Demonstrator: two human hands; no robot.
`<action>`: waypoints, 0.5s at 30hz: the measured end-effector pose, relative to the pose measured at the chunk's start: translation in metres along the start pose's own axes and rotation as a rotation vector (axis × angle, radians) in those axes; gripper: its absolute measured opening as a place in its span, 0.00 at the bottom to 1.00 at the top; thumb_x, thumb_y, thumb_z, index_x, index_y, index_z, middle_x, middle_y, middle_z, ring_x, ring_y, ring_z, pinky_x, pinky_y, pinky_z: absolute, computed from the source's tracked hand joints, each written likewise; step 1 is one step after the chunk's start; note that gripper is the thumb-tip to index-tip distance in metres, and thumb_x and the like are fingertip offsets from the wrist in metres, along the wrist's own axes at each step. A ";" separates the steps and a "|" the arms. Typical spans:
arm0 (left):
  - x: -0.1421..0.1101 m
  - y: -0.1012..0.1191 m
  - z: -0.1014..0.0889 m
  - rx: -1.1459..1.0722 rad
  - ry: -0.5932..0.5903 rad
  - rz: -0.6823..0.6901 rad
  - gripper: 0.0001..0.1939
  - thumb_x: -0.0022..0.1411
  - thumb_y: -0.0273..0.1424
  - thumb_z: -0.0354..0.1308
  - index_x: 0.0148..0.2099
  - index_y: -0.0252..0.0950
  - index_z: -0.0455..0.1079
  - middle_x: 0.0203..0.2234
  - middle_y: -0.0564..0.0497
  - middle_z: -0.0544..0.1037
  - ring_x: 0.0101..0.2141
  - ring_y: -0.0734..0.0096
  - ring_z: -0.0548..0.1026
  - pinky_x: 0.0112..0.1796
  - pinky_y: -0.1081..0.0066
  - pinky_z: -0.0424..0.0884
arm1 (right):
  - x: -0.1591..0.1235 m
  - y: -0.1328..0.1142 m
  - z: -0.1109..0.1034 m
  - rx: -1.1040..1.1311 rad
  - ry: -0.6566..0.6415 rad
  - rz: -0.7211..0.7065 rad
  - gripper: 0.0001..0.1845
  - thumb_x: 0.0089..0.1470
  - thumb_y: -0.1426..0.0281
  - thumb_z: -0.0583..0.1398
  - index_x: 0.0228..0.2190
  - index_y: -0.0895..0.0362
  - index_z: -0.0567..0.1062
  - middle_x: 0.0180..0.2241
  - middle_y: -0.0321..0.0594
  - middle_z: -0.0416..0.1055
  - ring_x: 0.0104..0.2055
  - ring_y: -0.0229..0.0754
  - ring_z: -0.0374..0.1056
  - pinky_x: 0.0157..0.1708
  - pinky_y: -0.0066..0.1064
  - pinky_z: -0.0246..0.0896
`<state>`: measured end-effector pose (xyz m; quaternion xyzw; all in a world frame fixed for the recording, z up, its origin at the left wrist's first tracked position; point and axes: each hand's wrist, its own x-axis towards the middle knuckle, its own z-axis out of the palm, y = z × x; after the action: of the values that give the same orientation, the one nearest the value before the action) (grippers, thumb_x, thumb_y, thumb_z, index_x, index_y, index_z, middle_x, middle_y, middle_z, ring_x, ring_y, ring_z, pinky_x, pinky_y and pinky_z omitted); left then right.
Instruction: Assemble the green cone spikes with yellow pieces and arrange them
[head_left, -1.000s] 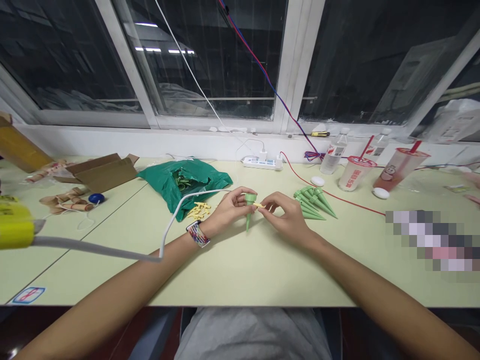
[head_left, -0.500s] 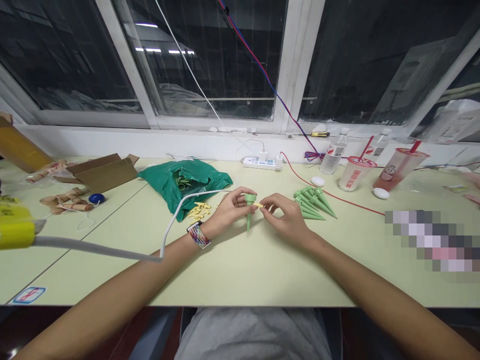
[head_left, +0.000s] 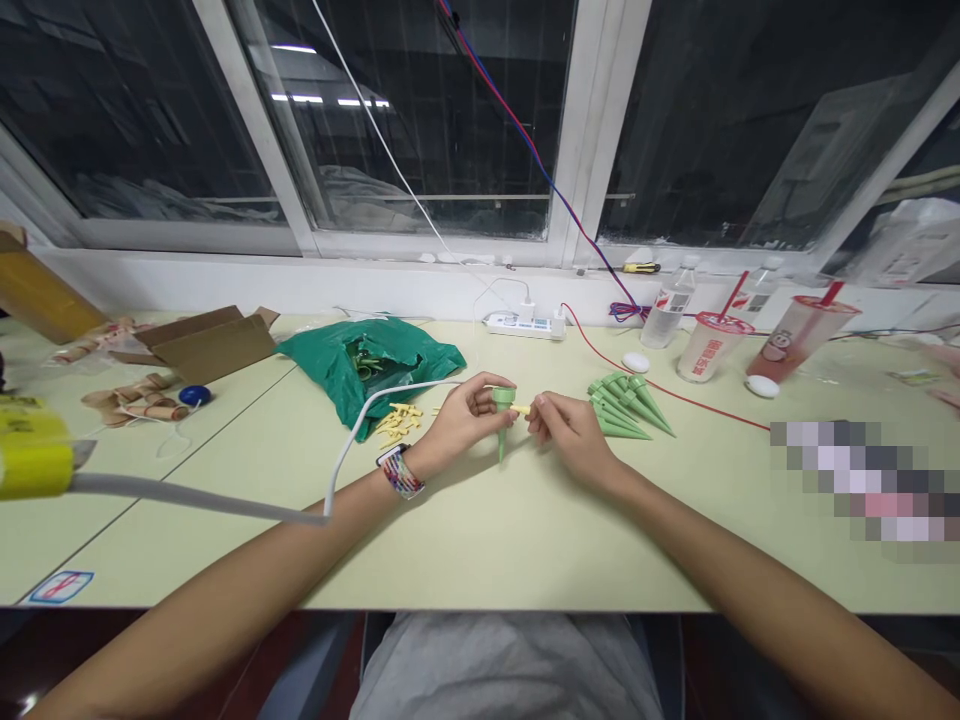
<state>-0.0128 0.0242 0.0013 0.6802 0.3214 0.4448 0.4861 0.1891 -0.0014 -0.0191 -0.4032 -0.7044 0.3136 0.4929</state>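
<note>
Between the thumb and fingers of my left hand (head_left: 471,412) is a green plant watering spike (head_left: 502,440), upright with its tip down. A small yellow valve (head_left: 520,409) sticks out sideways from near the spike's top. My right hand (head_left: 566,430) pinches the outer end of that valve, its fingers curled. How deep the valve sits in the spike is hidden. Several more green spikes (head_left: 628,405) lie piled right of my right hand. Loose yellow valves (head_left: 400,424) are heaped behind my left wrist.
A torn green plastic bag (head_left: 322,365) holds more green parts. A white cable (head_left: 352,440) crosses above my left forearm. Cups (head_left: 709,350) and a bottle (head_left: 670,305) stand back right; a power strip (head_left: 517,325) lies by the wall. Wooden toys (head_left: 142,405) and a cardboard box (head_left: 210,345) are left.
My right hand's fingers have curled in more around the yellow valve. The spike and left hand have shifted very slightly to the right.
</note>
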 end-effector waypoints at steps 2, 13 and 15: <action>0.000 0.001 -0.001 -0.012 0.016 -0.013 0.23 0.55 0.36 0.72 0.50 0.35 0.71 0.31 0.52 0.77 0.33 0.70 0.78 0.38 0.70 0.74 | 0.000 -0.002 0.000 0.010 0.016 -0.029 0.10 0.65 0.63 0.57 0.34 0.54 0.72 0.29 0.36 0.74 0.26 0.38 0.70 0.28 0.30 0.63; 0.000 -0.002 0.000 -0.007 -0.019 -0.027 0.22 0.56 0.35 0.72 0.50 0.35 0.70 0.32 0.51 0.78 0.34 0.70 0.78 0.37 0.70 0.74 | 0.000 -0.001 0.000 -0.026 -0.065 0.018 0.20 0.68 0.59 0.53 0.27 0.55 0.72 0.24 0.36 0.71 0.24 0.38 0.68 0.27 0.31 0.62; 0.000 -0.001 0.000 -0.009 -0.021 -0.027 0.23 0.55 0.35 0.72 0.50 0.35 0.70 0.31 0.52 0.77 0.33 0.70 0.78 0.37 0.70 0.73 | -0.001 -0.001 -0.001 -0.016 -0.064 0.048 0.22 0.69 0.58 0.50 0.28 0.55 0.72 0.24 0.35 0.71 0.23 0.38 0.68 0.27 0.31 0.62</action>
<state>-0.0125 0.0243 0.0001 0.6784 0.3235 0.4323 0.4983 0.1904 -0.0024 -0.0184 -0.4136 -0.7123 0.3325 0.4592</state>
